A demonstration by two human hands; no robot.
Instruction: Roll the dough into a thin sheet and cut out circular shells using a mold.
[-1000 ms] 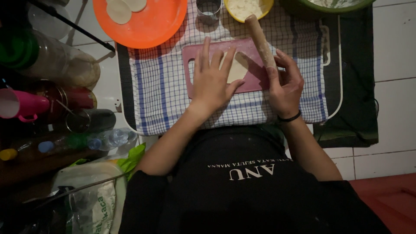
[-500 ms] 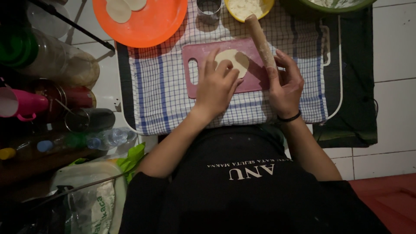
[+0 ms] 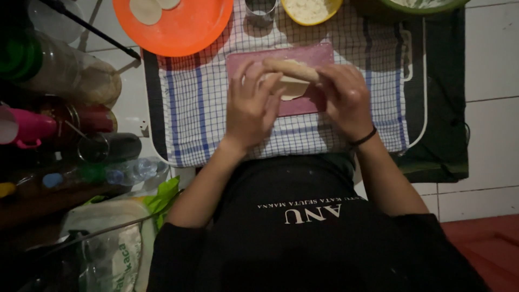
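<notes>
Both hands over the pink cutting board. A wooden rolling pin lies crosswise on a pale dough piece. Left hand rests flat, fingers spread and loose, fingertips on the pin's left part and on the dough edge. Right hand has its fingers curled onto the pin's right end; whether they fully clasp it, cannot tell. Dough shows between the two hands, just near of the pin.

Board sits on a blue-checked cloth; open cloth to the left and right of the hands. Far left, an orange plate with dough rounds; far, a metal cup and a yellow bowl. Near left, a clear plastic bag with green print, beside bottles and a pink cup.
</notes>
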